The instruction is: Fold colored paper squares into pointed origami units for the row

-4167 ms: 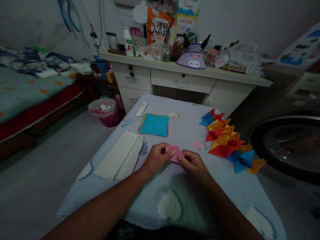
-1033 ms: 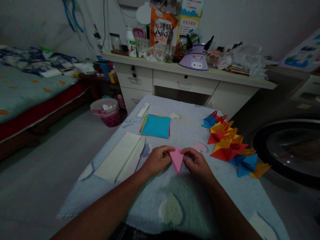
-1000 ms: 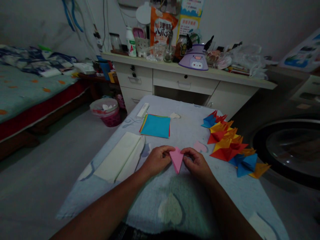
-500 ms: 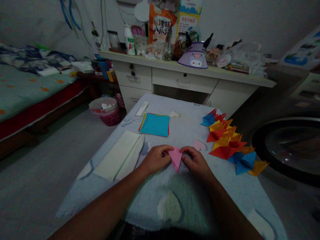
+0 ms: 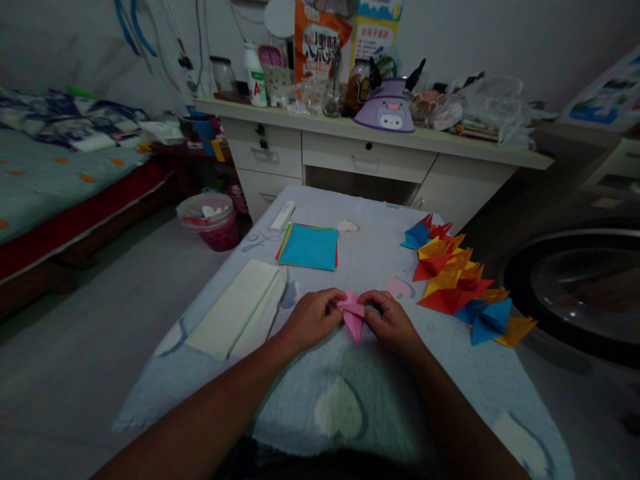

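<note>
A pink folded paper piece (image 5: 353, 315) lies on the blue-grey cloth of the small table (image 5: 350, 400), pointing toward me. My left hand (image 5: 313, 319) pinches its left top corner with curled fingers. My right hand (image 5: 393, 321) pinches its right top corner the same way. The upper flaps are folded inward between my thumbs. A row of finished folded pieces (image 5: 457, 280) in blue, red and yellow lies to the right of my hands. A stack of square coloured sheets (image 5: 310, 245), blue on top, sits beyond my hands.
A cream folded cloth or paper pad (image 5: 237, 310) lies at the table's left. A white glue stick (image 5: 283, 215) and a small pink scrap (image 5: 399, 287) are on the cloth. Beyond stand a cluttered desk (image 5: 370, 143), a pink bin (image 5: 210, 220), a bed (image 5: 55, 180) and a washing machine (image 5: 575, 280).
The pink piece went from a flat triangle held by both top corners to having its upper corners folded in toward the middle. My hands drew closer together.
</note>
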### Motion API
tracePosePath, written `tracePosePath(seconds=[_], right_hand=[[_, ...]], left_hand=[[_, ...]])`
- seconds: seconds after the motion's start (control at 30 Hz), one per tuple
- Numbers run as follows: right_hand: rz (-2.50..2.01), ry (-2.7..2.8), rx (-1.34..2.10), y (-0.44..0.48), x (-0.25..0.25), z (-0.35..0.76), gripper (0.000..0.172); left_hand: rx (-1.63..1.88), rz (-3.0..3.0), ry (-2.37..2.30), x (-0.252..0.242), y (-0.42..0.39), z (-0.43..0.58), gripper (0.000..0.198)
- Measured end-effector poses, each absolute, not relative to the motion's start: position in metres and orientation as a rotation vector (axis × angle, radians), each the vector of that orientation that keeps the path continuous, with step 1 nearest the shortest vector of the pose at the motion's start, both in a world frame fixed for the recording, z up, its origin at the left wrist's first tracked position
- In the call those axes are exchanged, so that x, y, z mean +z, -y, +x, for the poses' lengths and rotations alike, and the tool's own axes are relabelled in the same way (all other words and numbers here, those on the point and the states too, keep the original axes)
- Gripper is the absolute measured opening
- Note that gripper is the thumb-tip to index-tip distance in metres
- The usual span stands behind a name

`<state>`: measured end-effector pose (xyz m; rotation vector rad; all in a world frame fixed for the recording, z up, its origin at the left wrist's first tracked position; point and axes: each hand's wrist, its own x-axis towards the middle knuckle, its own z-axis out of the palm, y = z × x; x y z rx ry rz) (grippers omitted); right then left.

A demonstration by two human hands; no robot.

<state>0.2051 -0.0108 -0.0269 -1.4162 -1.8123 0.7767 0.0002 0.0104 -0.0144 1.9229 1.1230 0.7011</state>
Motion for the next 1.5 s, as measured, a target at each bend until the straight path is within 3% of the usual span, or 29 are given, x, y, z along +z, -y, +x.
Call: tracePosePath(seconds=[0.6, 0.77, 0.97, 1.5], right_hand=[[-1.581, 1.920, 0.520, 0.008, -0.034, 0.192, 0.012], [-1.702, 1.841, 0.449, 0.008, -0.034, 0.185, 0.013], [-1.740, 1.972, 0.312, 0.009, -0.036, 0.184, 0.005], [-1.927, 2.036, 0.141, 0.013, -0.034, 0.182, 0.014]], left_hand=[[0.654, 2.149, -1.331, -0.024, -0.010, 0.008, 0.006], [0.672, 2.102, -1.358, -0.026, -0.009, 0.009, 0.031], [0.674, 2.321, -1.307, -0.028, -0.010, 0.010, 0.009], [0.487, 2.676, -1.169, -0.030, -0.006, 0.009, 0.017]])
